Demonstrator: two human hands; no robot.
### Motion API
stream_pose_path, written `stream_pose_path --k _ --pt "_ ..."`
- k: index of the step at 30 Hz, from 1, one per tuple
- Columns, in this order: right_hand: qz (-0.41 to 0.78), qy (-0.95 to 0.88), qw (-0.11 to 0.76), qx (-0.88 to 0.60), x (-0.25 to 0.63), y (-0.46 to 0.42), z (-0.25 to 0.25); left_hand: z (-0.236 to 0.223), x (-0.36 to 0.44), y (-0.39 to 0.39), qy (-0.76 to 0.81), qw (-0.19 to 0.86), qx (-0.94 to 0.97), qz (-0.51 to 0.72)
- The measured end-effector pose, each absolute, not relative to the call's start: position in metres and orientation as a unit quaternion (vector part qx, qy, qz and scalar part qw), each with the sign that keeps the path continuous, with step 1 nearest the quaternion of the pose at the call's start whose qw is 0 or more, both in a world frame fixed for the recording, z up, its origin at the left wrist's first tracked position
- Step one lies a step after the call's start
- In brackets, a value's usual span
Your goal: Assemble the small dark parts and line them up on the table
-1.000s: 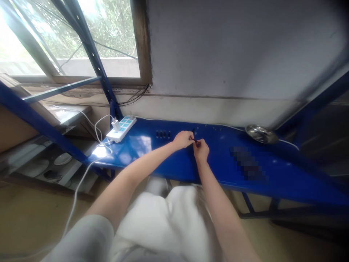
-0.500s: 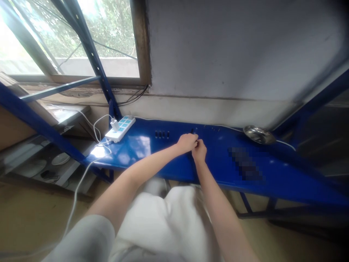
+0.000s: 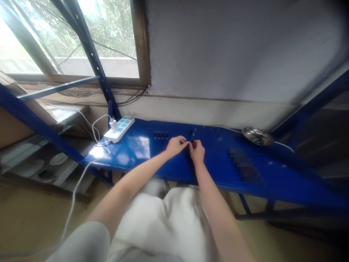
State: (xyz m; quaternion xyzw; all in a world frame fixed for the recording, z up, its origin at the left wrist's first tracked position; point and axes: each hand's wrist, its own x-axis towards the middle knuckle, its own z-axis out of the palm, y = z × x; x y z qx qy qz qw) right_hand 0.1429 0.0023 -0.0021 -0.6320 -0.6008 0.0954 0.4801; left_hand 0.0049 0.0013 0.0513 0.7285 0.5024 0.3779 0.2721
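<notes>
Over the middle of the blue table, my two hands meet at the fingertips. My left hand is closed, thumb and fingers pinched; what it grips is too small to make out. A small dark piece shows at the pinched fingers of my right hand; its kind is unclear. Just beyond the hands lie a small black piece and a small clear piece. To the left stands a row of several small black cylinders with light ends.
A white power strip with a plugged-in white charger lies at the table's left end. Tiny parts are scattered near the back edge. A shiny metal dish and a blurred-out dark item lie to the right.
My left hand has drawn left and slightly toward me, away from its overlap with the right hand. My right hand has shifted slightly left. The black and clear pieces behind them show more fully.
</notes>
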Motion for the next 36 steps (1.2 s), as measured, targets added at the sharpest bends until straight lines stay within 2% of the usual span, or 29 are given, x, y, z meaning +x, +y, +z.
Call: stream_pose_path --k 4,10,15,22,36 --pt "0.113 -0.597 0.458 -0.648 0.141 0.0 0.002 0.026 -0.021 -0.01 0.532 0.365 0.604 0.469" --pt "0.119 -0.628 0.438 -0.632 0.137 0.0 0.005 0.012 -0.036 -0.014 0.534 0.397 0.47 0.58" --pt "0.17 -0.656 0.394 -0.621 0.123 0.009 0.011 0.014 -0.034 -0.015 0.528 0.397 0.477 0.579" --pt "0.23 -0.693 0.262 -0.631 0.095 0.046 0.025 0.014 -0.035 -0.017 0.531 0.404 0.456 0.589" --pt "0.195 -0.703 0.222 -0.647 0.071 0.08 0.021 0.014 -0.036 -0.019 0.524 0.408 0.459 0.591"
